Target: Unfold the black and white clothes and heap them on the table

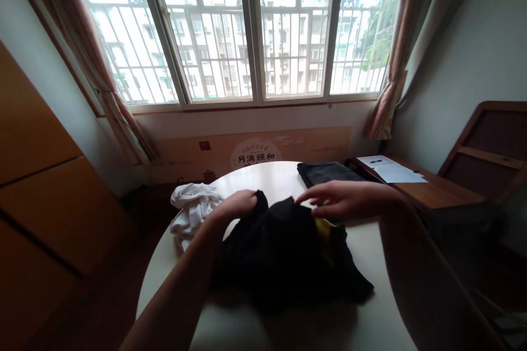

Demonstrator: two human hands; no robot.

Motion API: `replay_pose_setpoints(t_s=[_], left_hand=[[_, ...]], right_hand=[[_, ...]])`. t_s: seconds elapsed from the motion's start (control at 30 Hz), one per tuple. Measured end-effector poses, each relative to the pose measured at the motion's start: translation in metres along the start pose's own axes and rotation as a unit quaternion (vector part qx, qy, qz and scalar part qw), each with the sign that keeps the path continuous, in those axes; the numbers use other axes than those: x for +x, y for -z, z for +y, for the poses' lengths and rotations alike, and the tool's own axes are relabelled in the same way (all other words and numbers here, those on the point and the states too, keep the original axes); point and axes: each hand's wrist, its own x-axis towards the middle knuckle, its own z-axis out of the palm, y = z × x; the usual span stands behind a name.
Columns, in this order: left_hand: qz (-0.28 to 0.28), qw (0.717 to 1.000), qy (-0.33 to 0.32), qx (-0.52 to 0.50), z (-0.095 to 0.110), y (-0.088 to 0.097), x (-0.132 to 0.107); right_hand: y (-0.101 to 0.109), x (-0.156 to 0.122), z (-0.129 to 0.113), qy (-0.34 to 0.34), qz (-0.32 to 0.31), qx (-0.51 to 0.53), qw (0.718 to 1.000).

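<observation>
black garment (284, 252) held at its far edge by both hands, middle of the frame.

head view: the garment is spread in a crumpled heap on the round white table (370, 307), its bulk lying toward the lower frame from the fingers, its long axis running left to right. the left hand (236, 205) is curled onto the upper-left edge, fingers closed on the cloth. the right hand (337, 200) is laid flat at the upper-right edge, fingers stretched leftward and close together; a pinch cannot be told. a white cloth (191, 211) lies left of it, a folded dark item (327, 173) just above.
</observation>
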Motion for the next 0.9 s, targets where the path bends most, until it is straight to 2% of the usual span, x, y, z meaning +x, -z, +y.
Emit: replay_pose_setpoints(t_s=[0.03, 0.1, 0.17, 0.27, 0.33, 0.4, 0.5, 0.6, 0.73, 0.83, 0.9], left_hand=[[-0.045, 0.999, -0.006, 0.020, 0.003, -0.005, -0.002], [-0.104, 0.993, -0.041, 0.025, 0.009, -0.012, -0.008], [-0.133, 0.986, -0.101, -0.010, 0.017, -0.020, -0.015], [-0.194, 0.968, -0.156, -0.015, 0.040, -0.044, -0.024], [-0.201, 0.969, -0.141, 0.035, 0.056, -0.066, -0.026], [-0.181, 0.970, -0.146, 0.075, 0.067, -0.084, -0.026], [-0.142, 0.967, -0.186, 0.102, 0.070, -0.098, -0.021], [-0.106, 0.967, -0.215, 0.090, 0.065, -0.103, -0.013], [-0.079, 0.970, -0.228, 0.000, 0.053, -0.104, -0.001], [-0.062, 0.968, -0.188, -0.156, 0.037, -0.084, 0.002], [-0.032, 0.946, -0.158, -0.282, 0.022, -0.054, -0.002]], right_hand=[[0.002, 0.000, 0.005, -0.061, -0.008, -0.069, 0.996], [0.006, -0.001, 0.014, -0.138, 0.033, -0.156, 0.978], [0.009, -0.002, 0.021, -0.151, 0.065, -0.174, 0.971], [0.011, -0.002, 0.022, -0.138, 0.065, -0.161, 0.975], [0.009, -0.003, 0.017, -0.126, 0.057, -0.154, 0.978], [0.007, -0.005, 0.012, -0.106, 0.040, -0.142, 0.983], [0.005, -0.009, 0.004, -0.078, 0.030, -0.133, 0.988], [0.005, -0.014, 0.000, -0.065, 0.037, -0.135, 0.988], [0.005, -0.019, -0.005, -0.061, 0.041, -0.135, 0.988], [0.005, -0.024, -0.008, -0.057, 0.046, -0.132, 0.989], [0.007, -0.028, -0.008, -0.054, 0.053, -0.130, 0.989]])
